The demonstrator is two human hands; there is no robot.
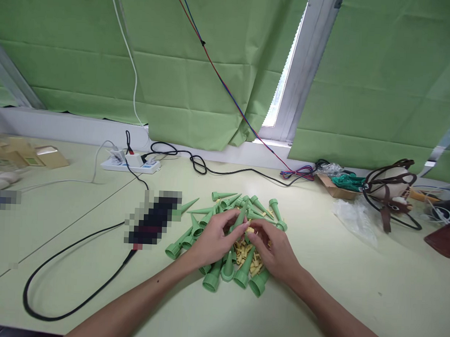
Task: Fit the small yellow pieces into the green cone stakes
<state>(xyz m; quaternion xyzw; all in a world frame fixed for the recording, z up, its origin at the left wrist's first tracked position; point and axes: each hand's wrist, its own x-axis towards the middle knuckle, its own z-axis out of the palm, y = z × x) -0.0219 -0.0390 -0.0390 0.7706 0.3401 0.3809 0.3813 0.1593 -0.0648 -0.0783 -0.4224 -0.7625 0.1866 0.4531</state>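
Note:
My left hand (216, 235) is closed on a green plastic cone (241, 216), its pointed tip upward. Close beside it, my right hand (275, 247) pinches a small yellow plastic piece (249, 230) near the cone's side. Whether the piece touches the cone, I cannot tell. Around and under both hands lies a pile of similar green cones (211, 281), pointing in various directions. A heap of small yellow pieces (256, 264) shows among the cones below my fingers. My hands hide part of the pile.
A blurred dark device (155, 217) with a black cable (28, 284) lies left of the pile. Behind it sits a white power strip (130, 165). At right are a clear plastic bag (355, 219), a cardboard box (334, 185) and a bag with straps (390, 188).

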